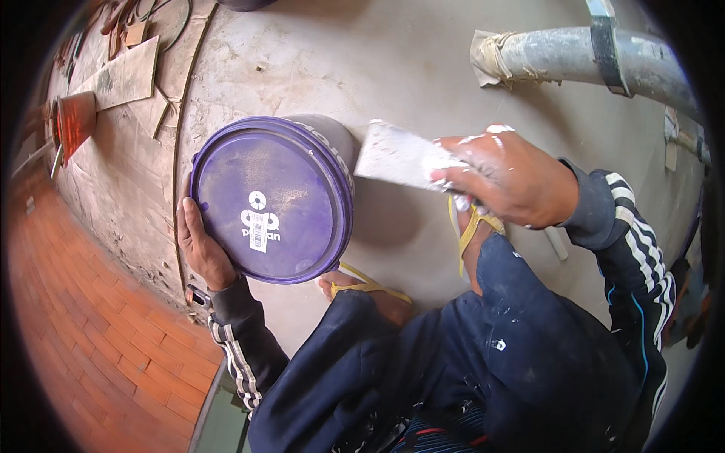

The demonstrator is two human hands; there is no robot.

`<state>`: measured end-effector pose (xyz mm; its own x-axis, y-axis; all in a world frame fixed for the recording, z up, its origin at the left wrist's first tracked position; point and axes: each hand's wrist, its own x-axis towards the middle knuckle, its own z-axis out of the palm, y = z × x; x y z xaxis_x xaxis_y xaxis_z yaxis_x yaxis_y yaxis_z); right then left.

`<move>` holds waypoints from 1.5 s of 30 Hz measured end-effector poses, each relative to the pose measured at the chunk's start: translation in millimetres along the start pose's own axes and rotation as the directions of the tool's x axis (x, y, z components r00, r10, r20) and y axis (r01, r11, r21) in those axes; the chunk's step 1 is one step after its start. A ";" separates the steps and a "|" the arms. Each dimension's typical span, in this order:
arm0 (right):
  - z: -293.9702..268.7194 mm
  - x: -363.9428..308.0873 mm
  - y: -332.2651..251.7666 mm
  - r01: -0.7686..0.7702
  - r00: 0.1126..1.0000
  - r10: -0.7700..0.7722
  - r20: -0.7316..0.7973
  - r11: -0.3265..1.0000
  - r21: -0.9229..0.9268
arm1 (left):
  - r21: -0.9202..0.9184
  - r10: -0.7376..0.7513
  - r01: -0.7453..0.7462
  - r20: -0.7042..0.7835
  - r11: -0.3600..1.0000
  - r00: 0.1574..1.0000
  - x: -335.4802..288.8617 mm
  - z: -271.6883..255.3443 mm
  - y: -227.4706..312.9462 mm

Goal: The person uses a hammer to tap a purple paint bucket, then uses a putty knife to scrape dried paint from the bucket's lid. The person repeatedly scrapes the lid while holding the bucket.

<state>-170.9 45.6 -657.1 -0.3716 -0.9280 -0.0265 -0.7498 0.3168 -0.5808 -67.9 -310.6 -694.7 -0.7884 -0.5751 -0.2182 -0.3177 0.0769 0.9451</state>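
A bucket with a purple lid (226, 174) is in front of me, left of the middle; its pale grey side shows past the lid's far right edge. White printing and a barcode sticker mark the lid, and dust lies on it. My left hand (205, 249) grips the lid's near left rim, fingers along the edge. Just right of the bucket, my right hand (521, 177) is closed around a putty knife, its wide flat blade (400, 156) coated in white paste and pointing at the bucket. White smears cover my right fingers and knuckles. The knife's handle is mostly hidden in my hand.
My sandalled feet (370, 291) stand on the grey floor close to the bucket. A thick grey pipe (551, 57) with a wrapped end lies at the far right. Left are dusty boards (124, 75), an orange-red container (75, 124) and orange tiles (113, 325).
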 end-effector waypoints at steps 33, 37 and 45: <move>-3.7 38.6 -23.8 -0.350 0.933 0.358 0.036 0.880 0.319 | -0.028 -0.003 0.003 -0.006 1.000 1.000 -3.3 11.9 1.8; 0.3 38.2 -16.1 -0.404 0.912 0.398 0.096 0.834 0.376 | 0.075 0.022 -0.018 -0.063 0.997 0.998 -2.1 13.5 3.4; 77.5 26.1 28.6 -0.444 0.859 0.096 0.504 -0.350 0.825 | 0.060 -0.051 0.052 -0.006 0.997 0.999 -1.7 3.0 -4.3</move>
<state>-159.7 15.3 -737.4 -0.1157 -0.8649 -0.4884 0.8789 0.1399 -0.4560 -66.8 -307.5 -699.1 -0.7680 -0.5831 -0.2650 -0.3891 0.0962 0.9161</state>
